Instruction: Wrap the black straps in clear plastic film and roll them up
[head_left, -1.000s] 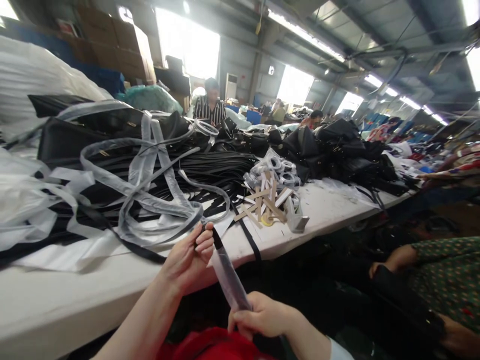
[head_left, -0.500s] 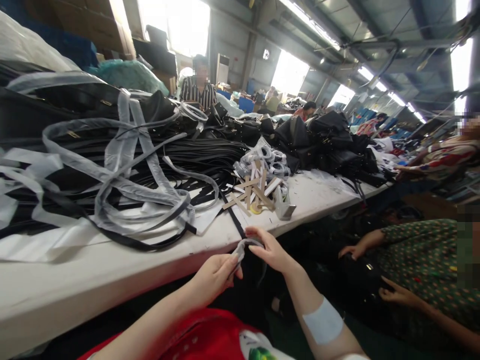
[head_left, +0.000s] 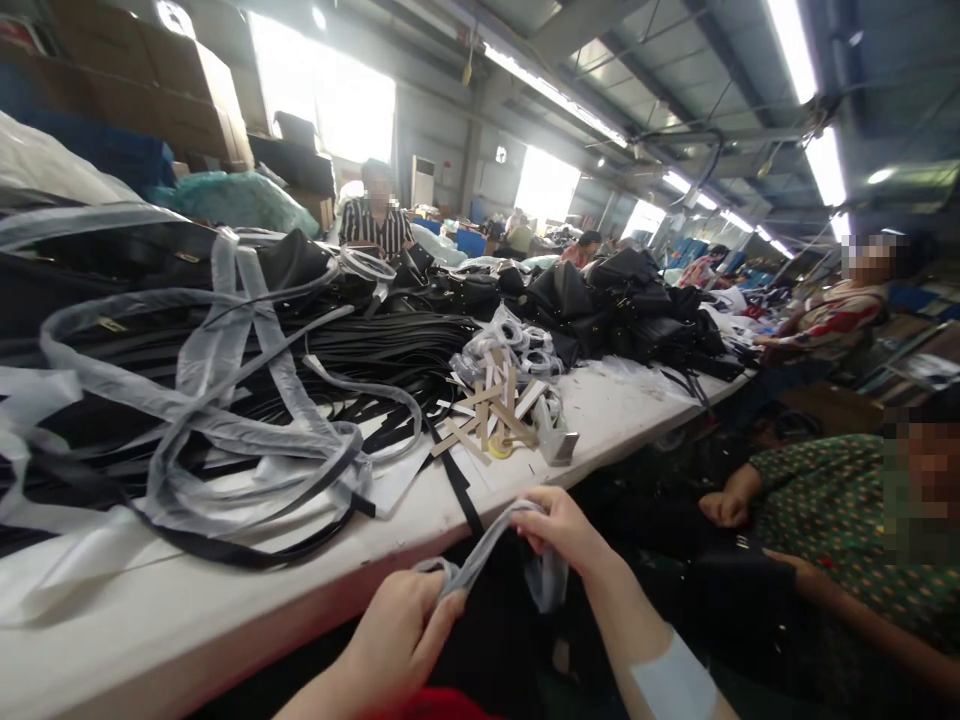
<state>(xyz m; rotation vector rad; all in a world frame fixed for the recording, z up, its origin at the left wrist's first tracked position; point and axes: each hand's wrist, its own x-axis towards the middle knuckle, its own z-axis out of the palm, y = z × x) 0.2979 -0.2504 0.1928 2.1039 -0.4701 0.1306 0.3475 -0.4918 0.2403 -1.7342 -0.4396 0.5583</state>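
A strap wrapped in cloudy plastic film (head_left: pixel 484 548) stretches between my hands, just off the table's front edge. My left hand (head_left: pixel 409 620) is closed around its lower left part, where a small loop of it sticks up. With thumb and fingers pinched, my right hand (head_left: pixel 559 530) grips the strap higher up, and a further length hangs below it. On the table (head_left: pixel 262 600) to the left lie more film-wrapped straps (head_left: pixel 247 425) in loose loops over a pile of black straps (head_left: pixel 390 350). A dark strip (head_left: pixel 456 485) reaches over the table edge near my hands.
Beige strips (head_left: pixel 491 415), a yellow tape roll (head_left: pixel 499 445) and a tape dispenser (head_left: pixel 559 447) sit near the edge. Black bags (head_left: pixel 622 290) are heaped farther along. At right, a seated co-worker in a dotted green sleeve (head_left: pixel 832 500) has a black bag (head_left: pixel 742 590) on the lap.
My hands have moved apart, the right one rising, so the strap between them is longer and straighter. The view has tilted up and turned right. The co-worker's hand has shifted on the bag.
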